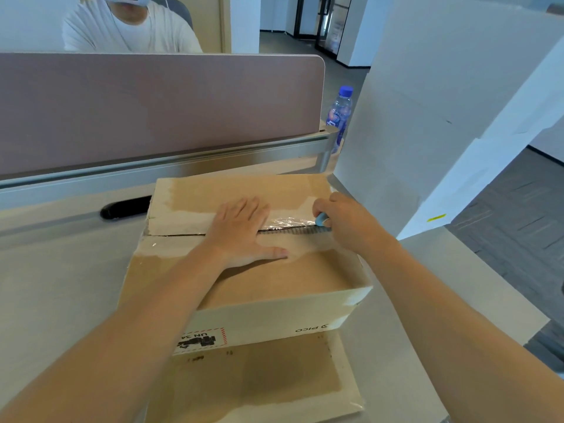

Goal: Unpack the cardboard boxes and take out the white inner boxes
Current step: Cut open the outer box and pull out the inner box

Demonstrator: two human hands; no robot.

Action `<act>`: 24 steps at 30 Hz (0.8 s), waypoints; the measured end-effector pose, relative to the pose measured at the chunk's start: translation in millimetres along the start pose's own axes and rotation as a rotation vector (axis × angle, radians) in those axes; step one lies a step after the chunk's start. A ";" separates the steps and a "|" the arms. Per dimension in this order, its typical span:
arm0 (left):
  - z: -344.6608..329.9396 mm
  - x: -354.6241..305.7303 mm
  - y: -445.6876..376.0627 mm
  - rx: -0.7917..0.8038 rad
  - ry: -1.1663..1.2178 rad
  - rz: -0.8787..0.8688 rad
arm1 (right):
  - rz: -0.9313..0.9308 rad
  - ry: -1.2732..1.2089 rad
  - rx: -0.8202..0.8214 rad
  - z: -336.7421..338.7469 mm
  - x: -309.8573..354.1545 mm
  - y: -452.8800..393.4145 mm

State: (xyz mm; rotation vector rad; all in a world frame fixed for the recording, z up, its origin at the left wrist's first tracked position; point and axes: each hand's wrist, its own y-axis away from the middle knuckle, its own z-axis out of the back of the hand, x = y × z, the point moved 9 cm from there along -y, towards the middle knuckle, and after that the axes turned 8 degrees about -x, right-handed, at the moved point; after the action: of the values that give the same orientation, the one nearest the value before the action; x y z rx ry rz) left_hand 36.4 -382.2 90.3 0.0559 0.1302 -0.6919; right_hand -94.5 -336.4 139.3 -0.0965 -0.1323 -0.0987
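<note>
Both forearms reach over the carton (244, 294) on the counter (61, 285), left hand (244, 230) pressing flat with fingers spread, right hand (345, 221) gripping a blue cutter (321, 220) at the taped seam (287, 228), so no white inner box shows yet.

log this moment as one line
step: cutting tape | left hand: flat on cardboard box | right hand: grips blue cutter at seam

Partition (152, 111) walls the far side; tall white box (427, 117) blocks right; desk (61, 285) left lies open
</note>
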 end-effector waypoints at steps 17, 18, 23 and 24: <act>-4.2 -14.2 -10.2 -0.005 0.023 0.036 | 0.153 0.024 0.070 -7.4 29.4 -11.4; -4.3 -13.7 -10.4 -0.004 0.020 0.033 | 0.145 0.025 0.073 -6.4 28.1 -11.5; -5.0 -15.0 -10.5 0.001 0.009 0.031 | 0.139 0.060 0.067 -1.4 18.4 -8.6; -5.0 -14.9 -10.0 0.003 0.006 0.031 | 0.144 0.076 0.058 0.6 16.4 -7.8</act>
State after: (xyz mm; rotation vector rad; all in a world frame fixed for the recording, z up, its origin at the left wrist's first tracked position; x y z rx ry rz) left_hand 18.2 -380.0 87.3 0.0626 0.1343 -0.6612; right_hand -79.2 -345.6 142.9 -0.0440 -0.0525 0.0452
